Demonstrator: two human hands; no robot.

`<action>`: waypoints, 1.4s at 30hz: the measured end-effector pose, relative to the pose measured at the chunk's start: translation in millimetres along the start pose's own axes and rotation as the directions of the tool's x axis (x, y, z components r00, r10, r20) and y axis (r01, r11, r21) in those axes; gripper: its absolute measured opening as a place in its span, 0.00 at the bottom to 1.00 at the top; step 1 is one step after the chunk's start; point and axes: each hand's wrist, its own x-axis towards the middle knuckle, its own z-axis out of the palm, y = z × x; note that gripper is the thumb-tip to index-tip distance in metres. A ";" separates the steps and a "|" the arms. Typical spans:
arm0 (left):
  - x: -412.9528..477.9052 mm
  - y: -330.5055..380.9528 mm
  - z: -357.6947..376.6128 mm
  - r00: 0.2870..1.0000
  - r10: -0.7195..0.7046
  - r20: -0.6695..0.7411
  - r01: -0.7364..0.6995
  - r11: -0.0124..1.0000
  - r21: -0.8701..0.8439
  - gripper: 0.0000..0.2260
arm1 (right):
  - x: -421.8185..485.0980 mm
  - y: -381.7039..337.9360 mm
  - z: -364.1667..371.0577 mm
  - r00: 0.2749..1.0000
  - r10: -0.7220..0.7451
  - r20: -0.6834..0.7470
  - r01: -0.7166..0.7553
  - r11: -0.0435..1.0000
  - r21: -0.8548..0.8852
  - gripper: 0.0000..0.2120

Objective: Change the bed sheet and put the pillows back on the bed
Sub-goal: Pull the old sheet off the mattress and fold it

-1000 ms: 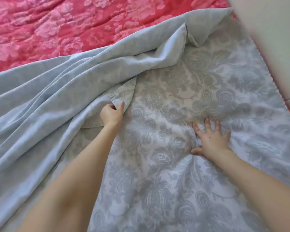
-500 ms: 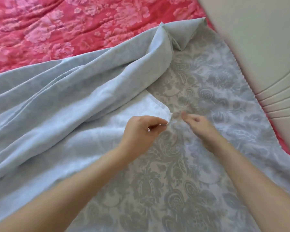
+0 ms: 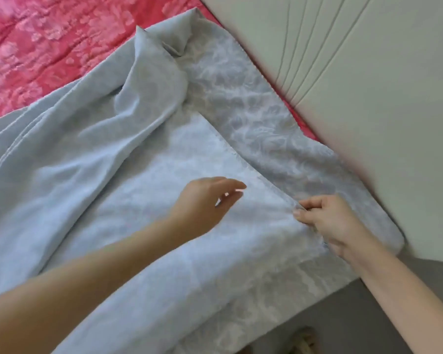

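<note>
Reaching in from 8 o'clock with the bare left forearm and holding the left hand [image 3: 210, 200] just above the bed sheet [image 3: 108, 190], near the middle of the view. Holding its fingers [image 3: 228, 182] loosely curved and slightly apart, gripping nothing, with a small gap between thumb and forefinger.

Reaching in from 5 o'clock with the bare right forearm and placing the right hand [image 3: 327, 223] at 3 o'clock of the left hand, apart from it. Pinching the hemmed edge of the sheet's turned-over layer between the right thumb and curled fingers [image 3: 315, 201].

Lying across the bed from 9 o'clock to 4 o'clock: the pale blue-grey, damask-patterned sheet, bunching into folds toward 12 o'clock and draping over the bed edge at 6 o'clock. Showing beyond it at 11 o'clock: the red floral cover [image 3: 49, 47]. Standing at 2 o'clock, just beside the sheet: the cream grooved headboard [image 3: 368, 72]. Showing at 5 o'clock: grey floor [image 3: 343, 315].

Counting: two hands, one bed sheet, one red floral cover, one headboard.
</note>
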 end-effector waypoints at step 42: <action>150.2 68.7 142.3 0.585 0.149 0.797 -0.686 0.615 0.389 0.04 | -21.0 185.7 -63.3 0.843 -0.272 -0.465 0.112 0.933 -0.343 0.19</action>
